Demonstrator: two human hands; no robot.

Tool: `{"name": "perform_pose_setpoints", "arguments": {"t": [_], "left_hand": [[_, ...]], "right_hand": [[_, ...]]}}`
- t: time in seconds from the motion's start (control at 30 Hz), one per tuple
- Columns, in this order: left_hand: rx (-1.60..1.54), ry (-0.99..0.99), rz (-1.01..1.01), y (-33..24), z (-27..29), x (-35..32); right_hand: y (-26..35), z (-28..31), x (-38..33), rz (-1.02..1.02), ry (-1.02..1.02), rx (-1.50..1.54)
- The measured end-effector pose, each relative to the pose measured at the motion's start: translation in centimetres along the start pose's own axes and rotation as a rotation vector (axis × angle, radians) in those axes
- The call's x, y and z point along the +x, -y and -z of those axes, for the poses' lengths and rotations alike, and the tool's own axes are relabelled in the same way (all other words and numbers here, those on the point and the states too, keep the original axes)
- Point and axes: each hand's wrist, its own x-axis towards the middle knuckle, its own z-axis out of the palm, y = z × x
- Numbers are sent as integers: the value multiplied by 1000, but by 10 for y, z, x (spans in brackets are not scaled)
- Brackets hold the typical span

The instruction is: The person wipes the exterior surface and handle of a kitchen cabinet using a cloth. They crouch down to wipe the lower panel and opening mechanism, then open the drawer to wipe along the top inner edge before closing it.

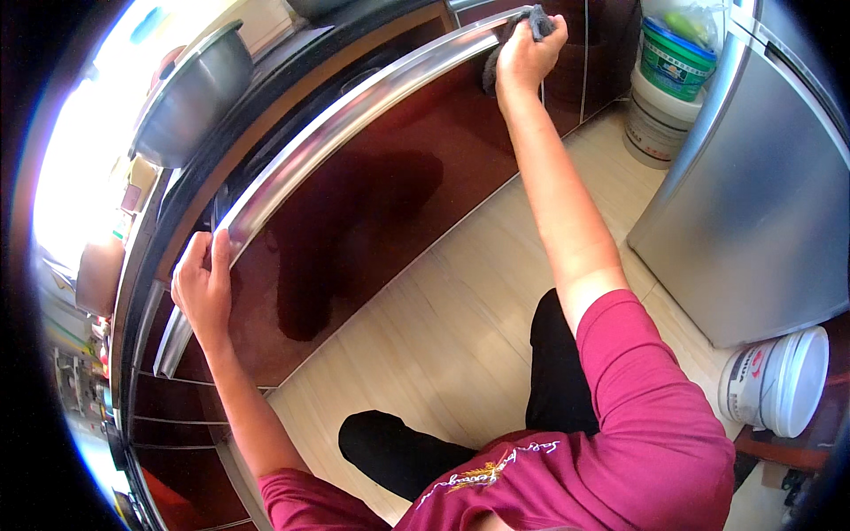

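Observation:
A wide drawer with a glossy dark red front stands pulled out a little from under the counter. Along its top runs a silver metal handle strip. Near the strip's left end, my left hand is closed over the metal, thumb on the outer side. At the far right end, my right hand grips a dark grey cloth against the strip. Part of that cloth hangs below the hand in front of the drawer. What lies inside the drawer is mostly hidden in shadow.
On the dark counter edge at the upper left sits a steel bowl. A silver fridge stands to the right, with a white bucket beside it. Stacked buckets fill the far corner. My knees are over the pale floor.

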Motion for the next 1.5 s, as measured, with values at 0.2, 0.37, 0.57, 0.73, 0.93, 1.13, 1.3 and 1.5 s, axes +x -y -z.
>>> {"name": "perform_pose_setpoints", "arguments": {"t": [0.2,0.37,0.57,0.73,0.93,1.13,1.3,1.5], "left_hand": [[-2,10,-4,-7,2,1],[-9,-7,-1,-5,2,1],[15,13,2,0,3,0],[-6,14,-5,2,5,-1],[1,7,7,-2,2,1],[23,-2,6,-5,3,4],[25,22,12,-3,2,4],[-5,-26,-16,-5,1,2]], "right_hand": [[34,-3,-74,390,223,-341],[94,8,-165,590,591,-220],[115,10,-194,891,850,-101],[85,9,-135,831,655,-208],[16,10,-13,477,178,-208],[53,-14,-75,491,64,-263],[105,2,-182,713,729,-18],[108,-2,-170,945,720,-83]]}}
